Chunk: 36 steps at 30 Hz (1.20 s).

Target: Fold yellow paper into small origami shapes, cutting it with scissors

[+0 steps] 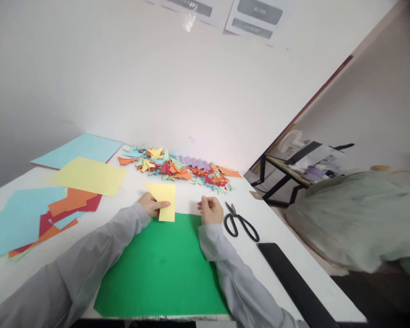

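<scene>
My left hand (pixel 151 204) pinches the left edge of a small yellow paper sheet (pixel 164 199), thumb on top, holding it partly over the far edge of a large green sheet (pixel 164 269) that lies in front of me on the white table (pixel 191 196). My right hand (pixel 210 209) rests at the green sheet's far right corner with its fingers curled in; nothing shows in it. Black scissors (pixel 241 222) lie just right of that hand.
A heap of folded coloured paper shapes (pixel 177 168) lies at the back of the table. Loose yellow (pixel 89 175), blue (pixel 78 150), orange and red sheets cover the left side. A black strip (pixel 294 282) lies along the right edge. A black-framed side table (pixel 287 171) stands beyond.
</scene>
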Available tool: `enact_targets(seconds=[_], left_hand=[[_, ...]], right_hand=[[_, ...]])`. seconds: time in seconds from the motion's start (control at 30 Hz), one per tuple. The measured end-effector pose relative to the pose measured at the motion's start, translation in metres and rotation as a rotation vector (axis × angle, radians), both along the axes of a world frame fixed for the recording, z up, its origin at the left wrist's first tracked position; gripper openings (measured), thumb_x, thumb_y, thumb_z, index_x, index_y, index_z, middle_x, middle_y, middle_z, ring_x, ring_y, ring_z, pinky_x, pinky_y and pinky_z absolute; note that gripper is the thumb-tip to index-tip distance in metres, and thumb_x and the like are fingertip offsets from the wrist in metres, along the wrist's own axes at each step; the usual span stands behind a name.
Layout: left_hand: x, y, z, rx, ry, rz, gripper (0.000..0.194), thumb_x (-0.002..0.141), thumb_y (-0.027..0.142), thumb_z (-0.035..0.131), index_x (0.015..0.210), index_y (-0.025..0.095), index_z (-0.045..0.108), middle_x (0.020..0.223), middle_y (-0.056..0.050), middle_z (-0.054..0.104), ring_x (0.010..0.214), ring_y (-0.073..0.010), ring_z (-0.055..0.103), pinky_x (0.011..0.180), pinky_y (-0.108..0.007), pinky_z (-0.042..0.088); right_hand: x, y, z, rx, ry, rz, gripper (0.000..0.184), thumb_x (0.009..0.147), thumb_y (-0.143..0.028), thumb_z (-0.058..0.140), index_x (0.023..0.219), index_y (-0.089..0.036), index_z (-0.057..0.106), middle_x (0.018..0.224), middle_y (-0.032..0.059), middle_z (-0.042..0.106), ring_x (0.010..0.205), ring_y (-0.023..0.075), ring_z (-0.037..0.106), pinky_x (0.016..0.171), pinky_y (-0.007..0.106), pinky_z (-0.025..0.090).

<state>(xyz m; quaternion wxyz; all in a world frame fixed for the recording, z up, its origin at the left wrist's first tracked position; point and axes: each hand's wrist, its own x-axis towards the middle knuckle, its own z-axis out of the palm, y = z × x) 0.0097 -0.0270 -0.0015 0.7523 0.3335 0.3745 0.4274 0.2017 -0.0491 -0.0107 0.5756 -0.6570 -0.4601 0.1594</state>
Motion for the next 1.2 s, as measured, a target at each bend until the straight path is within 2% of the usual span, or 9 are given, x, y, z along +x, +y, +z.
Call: enact_targets(seconds=[0.1,0.2,0.33,0.47,0.63,0.77,0.93,1.07,1.2], left_hand=[[0.001,0.003,0.001,-0.051,-0.065,0.073,0.025,0.048,0.007,0.073,0.071,0.007,0.062,0.062,-0.012,0.067,0.058,-0.0221,0.063,0.052,-0.033,0.053],[0.0,0.006,0.001,-0.074,-0.136,0.124,0.026,0.052,0.006,0.071,0.075,0.006,0.06,0.063,-0.012,0.067,0.059,-0.022,0.064,0.054,-0.033,0.054],[0.0,0.006,0.002,-0.084,-0.199,0.175,0.023,0.056,0.003,0.068,0.077,0.006,0.059,0.064,-0.012,0.066,0.062,-0.0224,0.064,0.057,-0.034,0.055],[-0.002,0.006,0.006,-0.079,-0.238,0.209,0.015,0.061,-0.002,0.061,0.074,0.006,0.057,0.063,-0.011,0.066,0.062,-0.0216,0.064,0.058,-0.034,0.055],[-0.005,0.01,0.008,-0.084,-0.223,0.275,0.015,0.062,-0.007,0.055,0.071,0.005,0.057,0.059,-0.009,0.065,0.058,-0.0202,0.064,0.053,-0.03,0.055],[-0.006,0.012,0.009,-0.081,-0.191,0.28,0.015,0.062,-0.006,0.055,0.07,0.006,0.057,0.058,-0.008,0.065,0.054,-0.0185,0.063,0.045,-0.025,0.053],[-0.008,0.012,0.012,-0.069,-0.176,0.291,0.013,0.061,-0.006,0.057,0.067,0.006,0.059,0.059,-0.009,0.066,0.051,-0.0158,0.062,0.043,-0.02,0.051],[-0.011,0.017,0.011,-0.067,-0.197,0.319,0.013,0.063,-0.006,0.055,0.068,0.005,0.061,0.058,-0.008,0.066,0.05,-0.0135,0.062,0.042,-0.016,0.05],[-0.014,0.022,0.011,-0.12,-0.206,0.381,0.012,0.066,-0.005,0.053,0.069,0.004,0.061,0.057,-0.007,0.065,0.051,-0.0128,0.062,0.042,-0.014,0.051]], right_hand=[[0.048,-0.012,-0.004,-0.167,-0.381,-0.217,0.026,0.068,-0.029,0.046,0.088,-0.014,0.051,0.088,0.013,0.06,0.08,0.0214,0.057,0.073,0.033,0.042],[0.084,-0.03,-0.002,-0.578,-0.631,-0.405,0.043,0.066,-0.032,0.048,0.105,-0.013,0.049,0.103,0.0175,0.053,0.096,0.03,0.051,0.081,0.04,0.037],[0.099,-0.044,0.003,-0.844,-0.662,-0.333,0.051,0.067,-0.043,0.046,0.109,-0.015,0.049,0.108,0.0183,0.05,0.1,0.033,0.048,0.08,0.041,0.037],[0.101,-0.038,0.004,-0.771,-0.609,-0.321,0.041,0.063,-0.036,0.051,0.099,-0.017,0.056,0.1,0.0163,0.056,0.095,0.0319,0.052,0.076,0.042,0.039],[0.075,-0.018,0.01,-0.408,-0.149,-0.268,0.033,0.047,-0.03,0.065,0.077,-0.019,0.056,0.081,0.0122,0.06,0.079,0.028,0.056,0.07,0.039,0.042],[0.023,-0.004,0.025,-0.18,0.587,0.185,0.04,0.049,-0.034,0.065,0.084,-0.022,0.051,0.071,0.0036,0.059,0.065,0.0212,0.057,0.053,0.034,0.045],[-0.027,0.005,0.031,-0.275,1.173,0.931,0.037,0.061,-0.04,0.059,0.09,-0.018,0.053,0.09,0.0068,0.058,0.076,0.0137,0.055,0.059,0.025,0.045],[-0.034,0.0,0.019,-0.36,1.368,1.219,0.042,0.062,-0.044,0.063,0.094,-0.02,0.05,0.085,0.0024,0.057,0.068,0.0067,0.05,0.059,0.019,0.043],[-0.032,-0.014,0.018,-0.42,1.333,1.287,0.055,0.062,-0.032,0.068,0.11,-0.023,0.044,0.084,0.001,0.057,0.067,0.0059,0.05,0.06,0.017,0.043]])
